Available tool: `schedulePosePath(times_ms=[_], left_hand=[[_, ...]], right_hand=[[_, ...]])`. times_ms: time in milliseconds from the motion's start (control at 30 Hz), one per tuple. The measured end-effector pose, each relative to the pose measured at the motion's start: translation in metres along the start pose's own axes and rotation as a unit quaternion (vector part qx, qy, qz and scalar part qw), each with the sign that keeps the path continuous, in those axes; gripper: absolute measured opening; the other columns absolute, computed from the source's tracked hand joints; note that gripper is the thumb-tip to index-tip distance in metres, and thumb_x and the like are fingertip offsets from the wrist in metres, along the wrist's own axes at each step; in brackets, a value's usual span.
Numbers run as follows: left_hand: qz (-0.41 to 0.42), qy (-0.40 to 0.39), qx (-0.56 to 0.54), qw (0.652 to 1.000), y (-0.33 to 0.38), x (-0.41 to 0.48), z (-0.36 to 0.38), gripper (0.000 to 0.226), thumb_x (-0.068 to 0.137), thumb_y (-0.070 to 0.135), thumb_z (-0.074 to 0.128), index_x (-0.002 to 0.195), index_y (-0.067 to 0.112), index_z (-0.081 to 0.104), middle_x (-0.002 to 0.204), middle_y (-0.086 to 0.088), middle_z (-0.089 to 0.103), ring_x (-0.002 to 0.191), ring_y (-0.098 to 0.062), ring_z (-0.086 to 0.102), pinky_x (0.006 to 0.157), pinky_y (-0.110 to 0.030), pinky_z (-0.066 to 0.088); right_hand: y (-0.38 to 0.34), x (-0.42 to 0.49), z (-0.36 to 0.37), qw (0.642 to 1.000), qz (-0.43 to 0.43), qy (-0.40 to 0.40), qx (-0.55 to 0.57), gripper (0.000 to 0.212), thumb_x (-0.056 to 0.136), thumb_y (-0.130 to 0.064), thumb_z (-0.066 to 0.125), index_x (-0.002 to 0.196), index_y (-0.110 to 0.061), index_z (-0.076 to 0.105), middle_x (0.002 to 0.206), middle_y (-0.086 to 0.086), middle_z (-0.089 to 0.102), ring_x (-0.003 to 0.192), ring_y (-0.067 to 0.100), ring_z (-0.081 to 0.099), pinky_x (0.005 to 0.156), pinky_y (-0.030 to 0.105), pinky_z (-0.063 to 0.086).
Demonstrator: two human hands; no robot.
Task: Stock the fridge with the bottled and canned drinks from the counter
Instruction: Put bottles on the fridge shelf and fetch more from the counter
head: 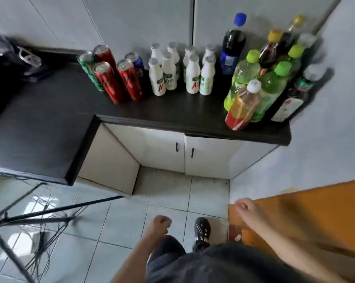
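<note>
Fingers of the right hand were curled loosely inward, holding nothing; the left hand was balled into a fist, also empty. Both hung low over the tiled floor, well apart from the drinks.

All drinks stood upright on the dark counter against the wall. Left group — tall slim cans: three red cans, one green can, one blue can, packed close together. Middle group: eight small white bottles with silver foil tops, in two clusters of four with a small gap between. Just right of them, a tall dark soda bottle with a blue cap. Far right corner: bunched green-capped bottles, an amber tea bottle with a white cap nearest the counter edge, two dark yellow-capped bottles behind, and a dark bottle with a white cap against the side wall. Some motion blur; labels not readable.

Below the counter, white cabinet doors with small dark handles, shut. A black shoe was on the tiles between the hands. Orange door at right, just beside the right hand. Black tripod legs and loose cables at lower left. A dark blurred object sat on the counter's far left — cannot tell what.
</note>
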State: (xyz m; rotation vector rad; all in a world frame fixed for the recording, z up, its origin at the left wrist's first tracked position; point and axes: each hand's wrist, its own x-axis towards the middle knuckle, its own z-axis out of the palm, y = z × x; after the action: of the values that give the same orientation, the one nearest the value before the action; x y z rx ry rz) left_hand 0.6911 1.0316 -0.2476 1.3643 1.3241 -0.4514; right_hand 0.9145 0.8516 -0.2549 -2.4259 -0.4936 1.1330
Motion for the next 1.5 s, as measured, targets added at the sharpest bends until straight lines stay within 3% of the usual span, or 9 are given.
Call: schedulePosePath(times_ms=[300, 533, 700, 800, 867, 967, 1100, 1267, 1500], left_hand=[[0.111, 0.052, -0.031, 0.992, 0.131, 0.049, -0.039, 0.011, 0.093, 0.024, 0.052, 0.094, 0.018, 0.061, 0.095, -0.002, 0.065, 0.092, -0.019, 0.062, 0.073, -0.029, 0.041], [0.225, 0.021, -0.008, 0.974, 0.229, 0.083, -0.053, 0.011, 0.092, 0.028, 0.052, 0.090, 0.028, 0.063, 0.091, 0.007, 0.068, 0.089, -0.016, 0.064, 0.070, -0.022, 0.047], [0.409, 0.015, -0.037, 0.912, 0.333, 0.081, -0.065, 0.014, 0.094, 0.023, 0.052, 0.092, 0.032, 0.062, 0.092, 0.010, 0.067, 0.088, -0.004, 0.063, 0.080, -0.021, 0.048], [0.516, 0.011, 0.021, 0.856, 0.381, 0.078, -0.067, 0.012, 0.094, 0.026, 0.053, 0.103, 0.029, 0.059, 0.102, 0.013, 0.061, 0.093, 0.009, 0.055, 0.077, -0.004, 0.039], [0.554, 0.003, 0.070, 0.830, 0.403, 0.077, -0.066, 0.024, 0.093, 0.031, 0.054, 0.117, 0.026, 0.057, 0.111, 0.013, 0.054, 0.100, 0.007, 0.051, 0.085, -0.009, 0.038], [0.588, 0.004, 0.123, 0.799, 0.423, 0.078, -0.061, 0.043, 0.092, 0.034, 0.057, 0.132, 0.019, 0.049, 0.125, 0.007, 0.048, 0.116, -0.004, 0.043, 0.098, -0.022, 0.035], [0.615, -0.026, 0.138, 0.776, 0.441, 0.081, -0.051, 0.053, 0.088, 0.044, 0.055, 0.135, 0.020, 0.046, 0.126, 0.007, 0.046, 0.122, -0.009, 0.042, 0.104, -0.028, 0.034], [0.618, -0.047, 0.147, 0.770, 0.446, 0.080, -0.032, 0.045, 0.090, 0.037, 0.059, 0.130, 0.019, 0.050, 0.125, 0.003, 0.047, 0.118, -0.014, 0.045, 0.103, -0.035, 0.039], [0.629, -0.041, 0.153, 0.761, 0.456, 0.086, -0.028, 0.038, 0.091, 0.033, 0.059, 0.123, 0.014, 0.054, 0.117, 0.007, 0.049, 0.106, -0.005, 0.048, 0.091, -0.021, 0.042]], right_hand=[[-0.076, 0.062, -0.041, 0.994, -0.051, 0.038, 0.093, 0.013, 0.097, -0.029, 0.047, 0.108, -0.030, 0.053, 0.101, -0.011, 0.059, 0.092, 0.003, 0.059, 0.067, 0.009, 0.042], [-0.087, 0.066, -0.068, 0.967, 0.022, 0.186, 0.173, 0.020, 0.096, -0.027, 0.051, 0.116, -0.027, 0.054, 0.101, -0.017, 0.056, 0.083, -0.002, 0.055, 0.062, 0.008, 0.038], [-0.140, 0.076, -0.107, 0.907, -0.041, 0.361, 0.215, 0.029, 0.091, -0.023, 0.059, 0.120, -0.023, 0.054, 0.108, -0.012, 0.057, 0.095, 0.001, 0.056, 0.072, 0.015, 0.042], [-0.172, 0.081, -0.122, 0.876, -0.108, 0.433, 0.184, 0.037, 0.087, -0.025, 0.064, 0.121, -0.024, 0.051, 0.110, -0.020, 0.051, 0.105, -0.001, 0.052, 0.080, 0.013, 0.042], [-0.187, 0.082, -0.127, 0.860, -0.148, 0.465, 0.147, 0.039, 0.084, -0.030, 0.067, 0.119, -0.024, 0.050, 0.111, -0.024, 0.049, 0.107, -0.006, 0.049, 0.084, 0.010, 0.041], [-0.198, 0.086, -0.125, 0.858, -0.153, 0.479, 0.108, 0.052, 0.081, -0.049, 0.060, 0.122, -0.016, 0.051, 0.115, -0.017, 0.050, 0.107, -0.003, 0.048, 0.091, 0.009, 0.037], [-0.200, 0.094, -0.126, 0.851, -0.153, 0.492, 0.099, 0.049, 0.086, -0.047, 0.053, 0.123, -0.015, 0.051, 0.119, -0.012, 0.049, 0.111, 0.002, 0.047, 0.093, 0.010, 0.036], [-0.199, 0.098, -0.133, 0.864, -0.141, 0.474, 0.091, 0.053, 0.087, -0.051, 0.049, 0.126, -0.014, 0.053, 0.125, -0.002, 0.055, 0.114, 0.004, 0.046, 0.093, 0.008, 0.033], [-0.200, 0.101, -0.142, 0.868, -0.144, 0.466, 0.091, 0.053, 0.088, -0.051, 0.047, 0.121, -0.011, 0.057, 0.118, 0.002, 0.059, 0.107, 0.010, 0.052, 0.089, 0.023, 0.048]])
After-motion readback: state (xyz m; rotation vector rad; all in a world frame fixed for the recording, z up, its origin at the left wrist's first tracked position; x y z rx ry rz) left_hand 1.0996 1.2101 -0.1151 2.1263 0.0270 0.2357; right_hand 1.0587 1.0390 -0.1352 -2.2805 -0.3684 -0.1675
